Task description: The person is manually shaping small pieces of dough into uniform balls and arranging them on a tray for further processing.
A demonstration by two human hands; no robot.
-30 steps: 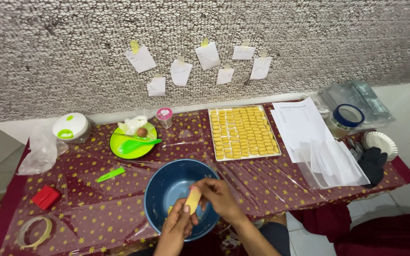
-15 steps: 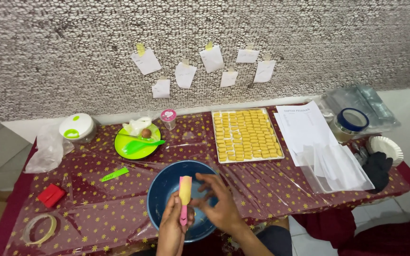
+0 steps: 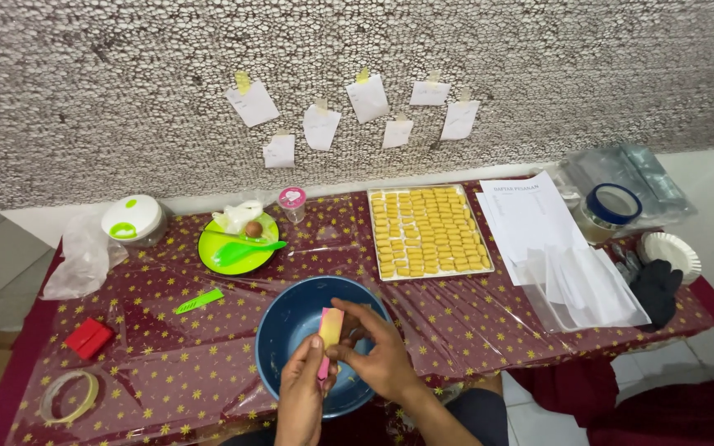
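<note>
Holding a pink-handled scraper [image 3: 329, 334] coated in yellow dough, both hands work at the lower centre of the frame, directly over the blue bowl [image 3: 287, 326]. Left hand [image 3: 303, 400]: fingers clamped on the pink handle from below. Right hand [image 3: 378, 355]: fingers closed around the yellow-coated upper part, apparently pinching dough off it. The bowl interior appears nearly empty; only traces seem to remain, so the dough supply is judged close to exhausted. A baking tray [image 3: 427, 233], upper centre-right on the tabletop [image 3: 167, 347], is filled almost completely with rows of small yellow pieces. Shaping work is therefore judged largely done; the remainder on the scraper is what is left. A green plate [image 3: 233, 248] with a green spoon sits at centre left, unused.
</note>
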